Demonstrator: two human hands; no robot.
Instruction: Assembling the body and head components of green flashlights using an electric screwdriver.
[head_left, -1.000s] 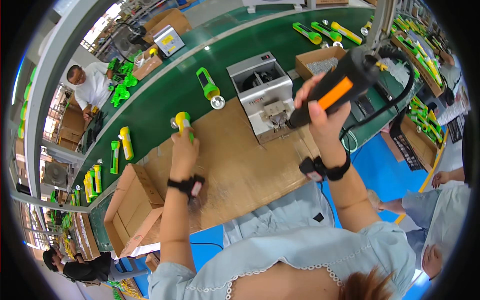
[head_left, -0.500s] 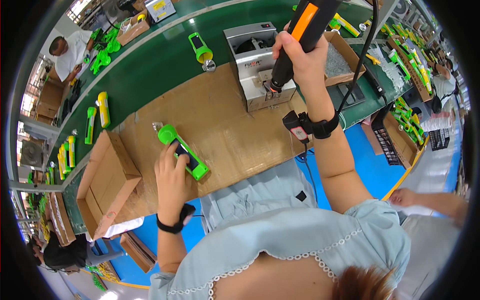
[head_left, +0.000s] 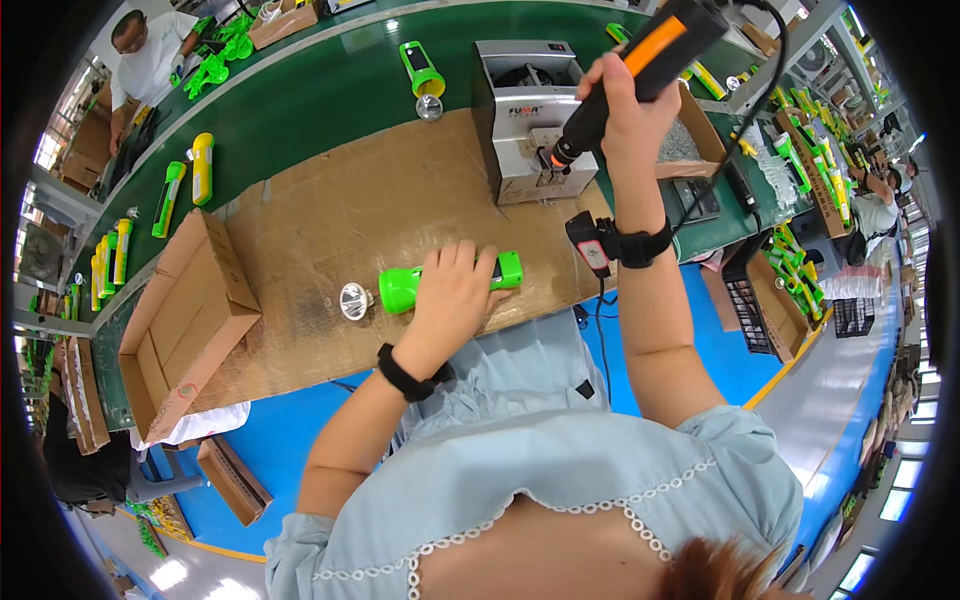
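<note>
On the cardboard-covered bench, my left hand [head_left: 450, 298] is wrapped over a green flashlight body [head_left: 401, 289], which lies crosswise near the front edge. Its wide end points left, and a shiny reflector [head_left: 354, 301] lies beside that end. My right hand [head_left: 632, 118] grips a black electric screwdriver [head_left: 668, 52] with an orange band, fingers closed around it. The driver slants down so that its tip meets the front ledge of a grey metal screw feeder [head_left: 515, 125]. Whether a screw sits on the tip is too small to tell.
An open cardboard box [head_left: 185, 335] stands at the left. Another flashlight [head_left: 421, 70] with a loose reflector lies behind the cardboard. Right of the feeder sits a box of small screws [head_left: 690, 145]. A black cable [head_left: 770, 70] hangs beside my right arm. A person [head_left: 145, 60] works far left.
My left hand has closed over the flashlight, shifted right and turned it from slanted to crosswise. The screwdriver remains at the feeder's front, now more slanted. The whole view has shifted slightly.
</note>
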